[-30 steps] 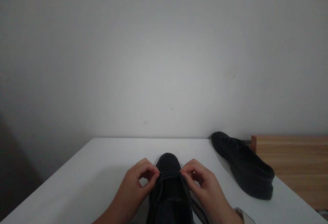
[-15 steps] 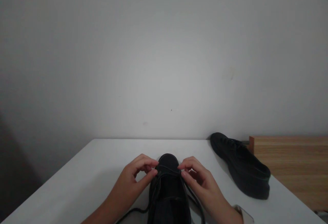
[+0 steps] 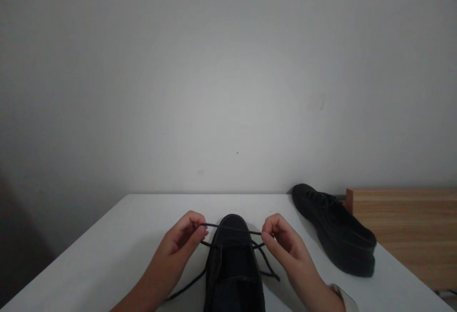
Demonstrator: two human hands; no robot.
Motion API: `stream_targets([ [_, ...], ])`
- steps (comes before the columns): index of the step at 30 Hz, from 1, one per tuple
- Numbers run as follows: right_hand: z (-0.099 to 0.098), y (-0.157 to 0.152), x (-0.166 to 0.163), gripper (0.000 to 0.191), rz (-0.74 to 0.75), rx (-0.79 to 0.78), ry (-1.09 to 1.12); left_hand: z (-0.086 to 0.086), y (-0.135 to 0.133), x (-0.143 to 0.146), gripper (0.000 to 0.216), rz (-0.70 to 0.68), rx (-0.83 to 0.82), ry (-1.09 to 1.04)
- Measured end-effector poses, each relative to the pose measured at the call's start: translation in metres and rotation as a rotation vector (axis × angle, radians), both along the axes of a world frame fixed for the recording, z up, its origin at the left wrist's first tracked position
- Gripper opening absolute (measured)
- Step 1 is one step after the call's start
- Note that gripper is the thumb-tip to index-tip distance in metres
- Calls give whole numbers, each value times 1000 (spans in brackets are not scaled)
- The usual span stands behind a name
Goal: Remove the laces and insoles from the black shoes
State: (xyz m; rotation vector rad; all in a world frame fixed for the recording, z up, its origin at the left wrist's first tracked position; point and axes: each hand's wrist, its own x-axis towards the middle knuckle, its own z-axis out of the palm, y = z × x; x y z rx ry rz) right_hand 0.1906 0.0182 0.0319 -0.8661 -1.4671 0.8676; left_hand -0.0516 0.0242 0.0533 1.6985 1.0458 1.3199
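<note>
A black shoe (image 3: 233,221) lies in front of me, toe pointing away, its tongue and opening toward me. My left hand (image 3: 182,241) is beside its left edge, thumb and fingertips pinched on a black shoelace (image 3: 233,228). On the other side my right hand (image 3: 285,240) pinches the same lace, which stretches nearly straight across above the toe. Shorter lace stretches run from both hands down to the shoe's sides. Loose lace lengths trail on the table to the left and right of the shoe.
Toward the right back of the white table (image 3: 153,207) another black shoe (image 3: 335,231) rests on its sole, angled, with laces in it. A wooden panel (image 3: 400,236) stands past the table's right edge. Behind the table is a grey wall (image 3: 228,88).
Both hands have moved apart, away from the shoe's sides. The lace between them has come up off the shoe and is now drawn out across the toe.
</note>
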Motion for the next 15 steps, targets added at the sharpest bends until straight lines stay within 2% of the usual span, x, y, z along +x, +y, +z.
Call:
stream_targets([
  [5,1,9,11,15,-196,97,43,0,11,-15,16,244,118,-25],
  [9,1,14,16,18,-360,128,98,-2,19,-22,25,390,54,-191],
  [12,3,14,18,26,-414,102,167,-3,19,-22,33,322,-51,-240],
  [15,2,12,16,35,-345,13,256,-2,15,-18,46,168,-150,-307],
])
